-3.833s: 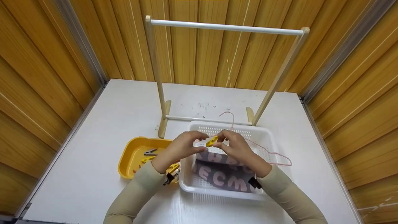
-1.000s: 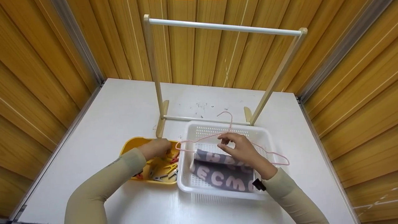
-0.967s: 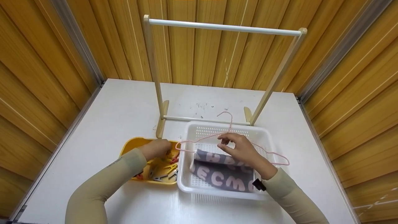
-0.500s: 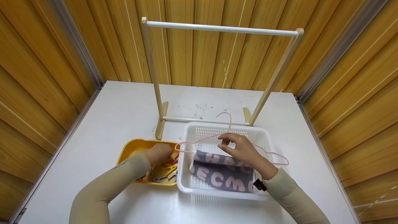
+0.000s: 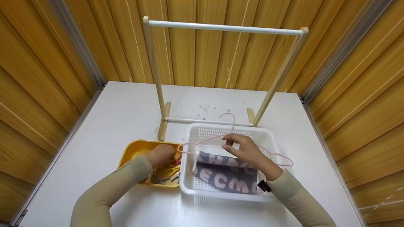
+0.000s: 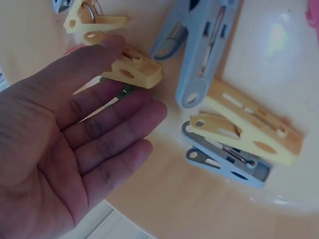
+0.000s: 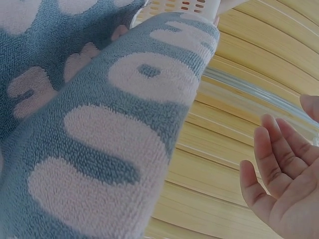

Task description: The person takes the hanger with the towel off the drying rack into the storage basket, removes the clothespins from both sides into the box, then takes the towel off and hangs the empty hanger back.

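My left hand (image 5: 161, 154) is down inside a yellow tub (image 5: 127, 153) of clothespins. In the left wrist view, its thumb and index finger pinch a yellow clothespin (image 6: 142, 72). Grey and yellow clothespins lie beside it, among them a grey one (image 6: 199, 59). My right hand (image 5: 244, 150) hovers over the white basket (image 5: 227, 196), fingers loosely bent and holding nothing. Below it, a pink wire hanger (image 5: 205, 141) lies across the basket. A dark towel with pink letters (image 5: 227, 179) is folded over the hanger's lower bar; the right wrist view shows its terry cloth (image 7: 99, 139) close up.
A drying rack with a white top rail (image 5: 224, 27) and wooden legs (image 5: 153, 66) stands behind the basket on the white table (image 5: 104, 126). Yellow plank-patterned walls (image 5: 195, 56) enclose the table at the back and both sides.
Earlier both hands were together over the basket, the right one pinching a yellow clothespin. My left hand has since gone left into the tub. The right hand has let go and stays over the hanger.
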{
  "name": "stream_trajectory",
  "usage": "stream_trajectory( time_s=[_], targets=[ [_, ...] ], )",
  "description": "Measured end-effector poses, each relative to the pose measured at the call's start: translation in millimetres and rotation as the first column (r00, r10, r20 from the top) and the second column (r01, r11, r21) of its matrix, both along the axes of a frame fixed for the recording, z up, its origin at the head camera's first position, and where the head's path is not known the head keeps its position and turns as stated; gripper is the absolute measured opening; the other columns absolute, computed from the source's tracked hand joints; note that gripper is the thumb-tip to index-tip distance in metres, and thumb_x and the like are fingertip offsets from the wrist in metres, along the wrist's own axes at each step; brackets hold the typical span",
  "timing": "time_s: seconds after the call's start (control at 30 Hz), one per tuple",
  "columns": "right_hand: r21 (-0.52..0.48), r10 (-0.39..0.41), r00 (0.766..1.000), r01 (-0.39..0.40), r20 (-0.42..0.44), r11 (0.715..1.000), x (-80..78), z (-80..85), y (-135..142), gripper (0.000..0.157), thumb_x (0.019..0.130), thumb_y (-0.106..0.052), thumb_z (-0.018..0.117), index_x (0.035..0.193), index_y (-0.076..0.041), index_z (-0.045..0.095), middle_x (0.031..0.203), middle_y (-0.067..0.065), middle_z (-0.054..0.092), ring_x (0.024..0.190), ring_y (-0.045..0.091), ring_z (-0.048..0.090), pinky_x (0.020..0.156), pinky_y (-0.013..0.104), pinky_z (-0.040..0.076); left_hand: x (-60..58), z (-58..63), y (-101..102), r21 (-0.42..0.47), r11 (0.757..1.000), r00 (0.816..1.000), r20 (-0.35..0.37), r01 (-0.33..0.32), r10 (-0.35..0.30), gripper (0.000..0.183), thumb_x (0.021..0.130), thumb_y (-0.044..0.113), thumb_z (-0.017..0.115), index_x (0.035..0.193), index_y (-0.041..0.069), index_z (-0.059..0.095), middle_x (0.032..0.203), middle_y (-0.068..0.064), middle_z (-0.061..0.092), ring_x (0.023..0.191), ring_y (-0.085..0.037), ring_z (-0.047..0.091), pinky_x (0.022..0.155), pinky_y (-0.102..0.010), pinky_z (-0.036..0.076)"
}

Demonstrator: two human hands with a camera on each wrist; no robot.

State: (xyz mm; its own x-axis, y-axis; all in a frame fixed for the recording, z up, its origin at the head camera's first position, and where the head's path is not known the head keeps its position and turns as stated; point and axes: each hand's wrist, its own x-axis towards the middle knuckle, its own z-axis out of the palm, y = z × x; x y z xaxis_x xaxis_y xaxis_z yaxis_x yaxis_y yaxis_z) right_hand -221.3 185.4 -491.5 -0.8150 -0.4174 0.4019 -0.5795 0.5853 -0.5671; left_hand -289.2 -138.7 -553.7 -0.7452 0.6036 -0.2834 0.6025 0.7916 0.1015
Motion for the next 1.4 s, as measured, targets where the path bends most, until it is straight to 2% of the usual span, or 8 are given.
stream_trajectory(
  time_s=[0.07,0.13,0.3,0.47,0.73,0.9,1.1,1.4],
  targets=[
    [0.007,-0.005,1.000,0.005,-0.003,1.000,0.1,0.2,1,0.022,0.092,-0.009,0.073,0.111,0.001,0.072,0.093,0.011,0.075,0.083,0.025,0.070,0.080,0.036,0.057,-0.4,4.0,-1,0.025,1.000,1.000,0.007,-0.001,0.000,0.013,0.092,0.005,0.071,0.080,0.003,0.071,0.070,-0.007,0.062,0.063,-0.019,0.046,0.065,-0.033,0.051],
    [0.014,-0.010,1.000,0.010,0.001,1.000,0.3,0.2,2,0.021,0.093,-0.009,0.072,0.112,0.000,0.072,0.092,0.010,0.075,0.083,0.024,0.070,0.080,0.034,0.057,-0.9,9.8,-3,0.059,0.997,0.998,0.050,-0.042,0.039,0.010,0.092,0.006,0.072,0.082,0.003,0.072,0.071,-0.007,0.062,0.064,-0.020,0.047,0.067,-0.034,0.053],
    [0.033,-0.023,1.000,0.022,0.011,0.999,0.0,2.4,5,0.021,0.095,-0.010,0.070,0.113,0.000,0.072,0.092,0.010,0.076,0.084,0.025,0.070,0.079,0.038,0.056,0.0,35.8,-9,0.089,0.984,0.982,0.123,-0.157,0.146,0.013,0.093,0.011,0.074,0.102,0.002,0.075,0.091,-0.012,0.073,0.075,-0.025,0.057,0.086,-0.044,0.060],
    [0.048,-0.071,0.997,0.070,0.024,0.996,-0.3,6.0,9,0.022,0.096,-0.011,0.069,0.114,0.001,0.072,0.094,0.011,0.076,0.086,0.027,0.071,0.081,0.043,0.058,0.0,64.5,-11,0.087,0.989,0.992,0.044,-0.121,0.118,0.022,0.095,0.018,0.071,0.110,0.002,0.074,0.104,-0.016,0.076,0.089,-0.031,0.069,0.091,-0.048,0.060],
    [0.103,-0.169,0.981,0.160,0.095,0.982,-2.2,7.5,17,0.029,0.099,-0.016,0.066,0.123,0.001,0.068,0.107,0.014,0.074,0.098,0.032,0.068,0.084,0.047,0.056,11.9,93.5,-6,0.232,0.971,0.993,-0.081,-0.060,0.081,0.027,0.097,0.023,0.070,0.114,0.003,0.072,0.102,-0.016,0.077,0.087,-0.031,0.072,0.084,-0.045,0.062],
    [0.120,-0.224,0.968,0.210,0.118,0.970,-6.0,3.7,26,0.030,0.101,-0.016,0.063,0.125,0.003,0.066,0.116,0.020,0.071,0.104,0.037,0.067,0.089,0.054,0.054,22.1,101.7,4,0.342,0.939,0.988,-0.155,0.029,0.026,0.023,0.097,0.021,0.070,0.111,0.003,0.072,0.101,-0.015,0.077,0.087,-0.031,0.072,0.080,-0.045,0.062],
    [0.177,-0.266,0.943,0.233,0.199,0.956,-13.6,-3.3,40,0.036,0.103,-0.014,0.058,0.132,0.008,0.059,0.127,0.028,0.065,0.116,0.045,0.062,0.098,0.059,0.051,30.6,102.1,21,0.421,0.899,0.976,-0.217,0.121,-0.030,0.020,0.098,0.020,0.068,0.109,0.004,0.071,0.098,-0.012,0.077,0.086,-0.028,0.072,0.076,-0.042,0.061],
    [0.286,-0.282,0.913,0.197,0.295,0.938,-27.0,-17.4,56,0.039,0.103,-0.008,0.052,0.133,0.017,0.053,0.131,0.038,0.059,0.125,0.054,0.056,0.107,0.063,0.045,34.5,101.9,42,0.518,0.835,0.973,-0.218,0.186,-0.081,0.020,0.100,0.020,0.064,0.111,0.004,0.070,0.101,-0.012,0.076,0.092,-0.030,0.073,0.082,-0.045,0.059]
  ],
)
